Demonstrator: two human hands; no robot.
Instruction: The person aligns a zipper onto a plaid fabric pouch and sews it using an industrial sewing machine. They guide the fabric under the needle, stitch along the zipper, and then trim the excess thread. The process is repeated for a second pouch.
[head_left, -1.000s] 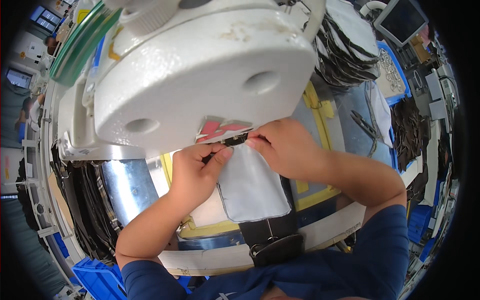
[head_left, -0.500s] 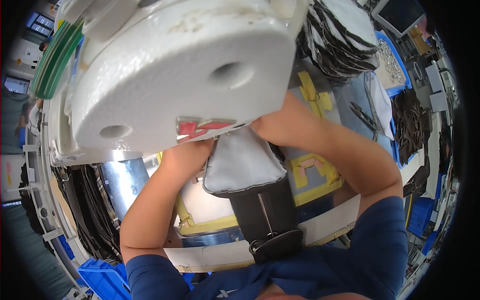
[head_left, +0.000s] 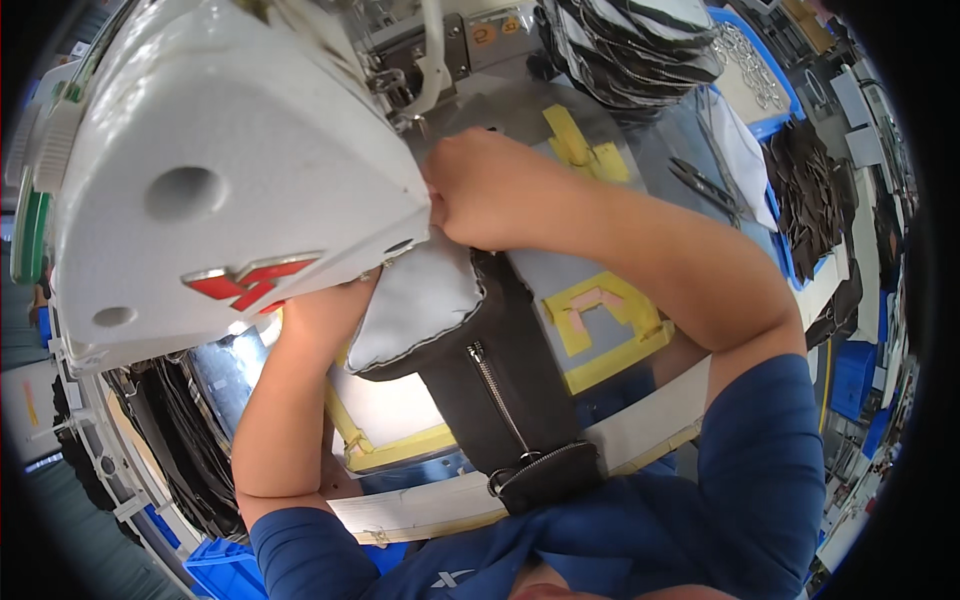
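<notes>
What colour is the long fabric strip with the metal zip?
The strip is near-black, clearest in the head view.

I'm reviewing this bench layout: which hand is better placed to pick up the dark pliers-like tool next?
Probably the right hand: it is nearer the dark pliers-like tool, which lies to its right. The left hand, mostly hidden behind the white machine head, is farther across.
</notes>
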